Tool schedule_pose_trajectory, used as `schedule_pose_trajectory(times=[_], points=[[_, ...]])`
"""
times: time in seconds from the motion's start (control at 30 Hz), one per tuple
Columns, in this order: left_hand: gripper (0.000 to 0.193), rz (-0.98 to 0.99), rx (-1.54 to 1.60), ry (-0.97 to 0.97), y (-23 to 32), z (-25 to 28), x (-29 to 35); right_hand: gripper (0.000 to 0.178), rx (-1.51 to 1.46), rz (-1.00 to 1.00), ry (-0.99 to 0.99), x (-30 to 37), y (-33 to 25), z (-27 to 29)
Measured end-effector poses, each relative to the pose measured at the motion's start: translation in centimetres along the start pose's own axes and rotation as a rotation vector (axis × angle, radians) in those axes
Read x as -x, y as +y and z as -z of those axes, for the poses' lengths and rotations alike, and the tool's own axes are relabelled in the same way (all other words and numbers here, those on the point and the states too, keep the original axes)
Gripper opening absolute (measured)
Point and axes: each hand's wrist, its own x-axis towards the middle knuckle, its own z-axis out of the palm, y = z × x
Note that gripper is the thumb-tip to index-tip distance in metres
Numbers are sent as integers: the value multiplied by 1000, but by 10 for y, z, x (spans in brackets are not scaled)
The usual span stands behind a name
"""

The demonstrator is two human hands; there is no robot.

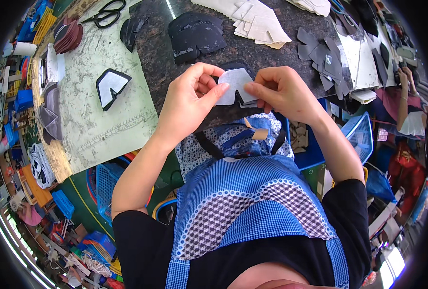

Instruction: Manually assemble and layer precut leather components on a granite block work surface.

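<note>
A white notched piece (235, 81) with a curved top is held over the near edge of the dark stone-patterned tabletop. My left hand (193, 94) pinches its left side between thumb and fingers. On its right side my right hand (282, 91) is closed in a pinch too. Black material shows just behind and below the white piece; whether the two are joined I cannot tell. To the left, a black notched piece (123, 89) with a white layer on it lies on the pale cutting board. Beyond my hands rests a stack of black notched pieces (197, 36).
Cream pieces (259, 21) lie fanned at the back, grey-black pieces (327, 62) at right. Black scissors (109, 14) and maroon pieces (68, 37) sit at far left on the pale board (98, 135). A blue crate (357, 135) stands below right; another person's arm (405, 91) shows at far right.
</note>
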Motion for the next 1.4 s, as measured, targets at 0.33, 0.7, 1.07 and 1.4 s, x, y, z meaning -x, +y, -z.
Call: schedule_pose_trajectory(times=[0.33, 0.7, 1.07, 1.4], points=[[46, -177, -713, 177, 2, 11, -6, 44, 668, 187, 159, -16, -5, 11], [17, -357, -471, 396, -7, 41, 30, 14, 571, 984, 165, -127, -25, -3], [26, -678, -865, 197, 0, 56, -41, 16, 504, 980, 765, -42, -73, 34], [16, -741, -647, -63, 47, -21, -63, 12, 476, 596, 900, 44, 44, 81]])
